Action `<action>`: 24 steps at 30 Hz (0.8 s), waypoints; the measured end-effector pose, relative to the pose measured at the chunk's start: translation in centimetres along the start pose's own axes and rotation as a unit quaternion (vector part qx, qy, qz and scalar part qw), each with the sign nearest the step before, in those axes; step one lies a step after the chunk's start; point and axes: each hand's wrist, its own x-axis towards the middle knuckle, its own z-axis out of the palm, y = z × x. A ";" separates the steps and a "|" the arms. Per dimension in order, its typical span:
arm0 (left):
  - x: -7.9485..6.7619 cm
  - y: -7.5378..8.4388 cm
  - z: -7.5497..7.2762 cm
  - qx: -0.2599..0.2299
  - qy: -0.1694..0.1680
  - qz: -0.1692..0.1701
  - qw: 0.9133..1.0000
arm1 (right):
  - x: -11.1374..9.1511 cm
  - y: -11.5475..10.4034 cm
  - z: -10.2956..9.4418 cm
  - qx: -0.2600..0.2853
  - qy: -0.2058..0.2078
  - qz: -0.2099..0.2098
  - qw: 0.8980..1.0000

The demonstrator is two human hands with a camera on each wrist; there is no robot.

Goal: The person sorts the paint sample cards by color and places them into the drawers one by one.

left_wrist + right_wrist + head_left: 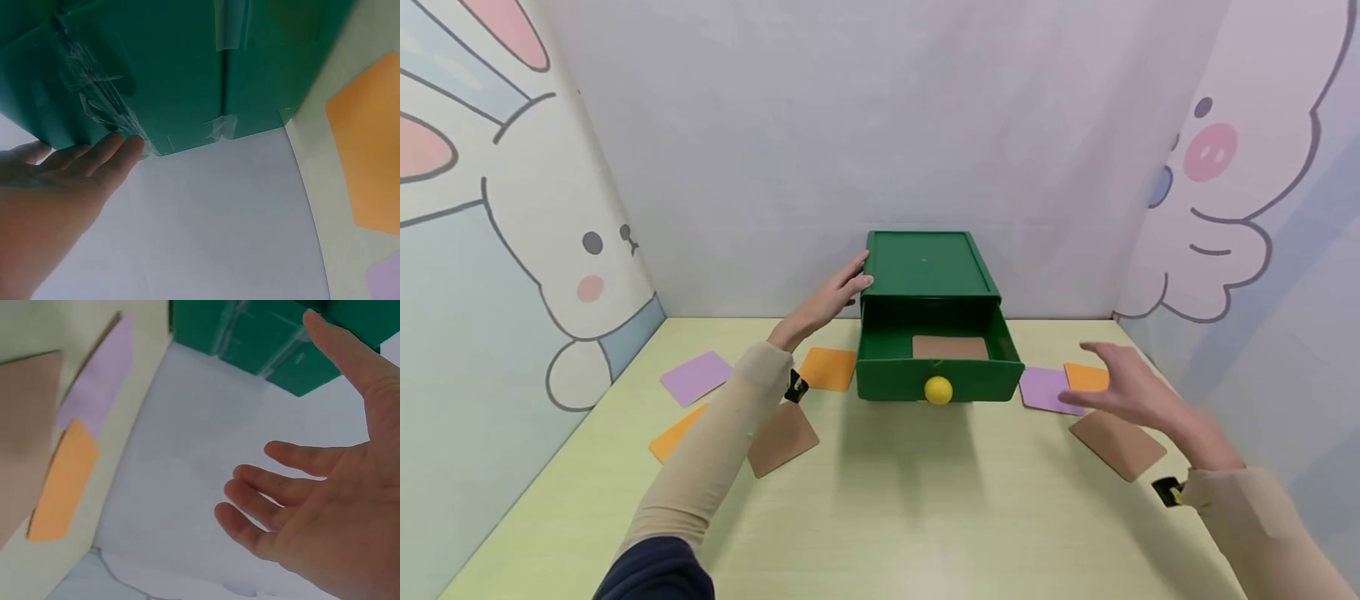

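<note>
A green drawer box (928, 265) stands at the back of the table, its drawer (887, 382) pulled out toward me. On the drawer's front is a round yellow knob (937, 390), and a brown card (951, 347) lies inside. My left hand (827, 302) rests on the upper left side of the box with its fingers extended; the left wrist view shows the fingertips against the taped green wall (181, 81). Off to the right, my right hand (1131, 387) hovers over some cards, fingers spread and holding nothing.
Left of the box lie a purple card (696, 377), an orange card (827, 369), another orange card (673, 433) and a brown card (783, 439). To the right are a purple card (1045, 389), an orange card (1086, 377) and a brown card (1117, 444). Walls enclose the table.
</note>
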 end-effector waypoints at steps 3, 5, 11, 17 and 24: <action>-0.3 0.7 -0.1 -0.001 -0.005 -0.005 1.000 | -1.4 1.8 1.2 -0.043 -0.030 0.039 0.998; -0.7 1.5 -0.1 0.000 -0.009 -0.008 1.000 | -2.2 2.9 1.7 -0.074 -0.059 0.067 0.993; -1.8 3.4 0.1 0.014 -0.009 -0.009 1.000 | -4.0 4.9 2.3 -0.086 -0.145 0.126 0.978; -1.7 3.0 0.1 0.009 -0.011 -0.012 1.000 | -4.6 5.6 3.4 -0.045 -0.158 0.144 0.976; -0.2 0.5 0.0 0.004 -0.004 -0.008 1.000 | -4.5 5.9 3.6 -0.056 -0.139 0.140 0.979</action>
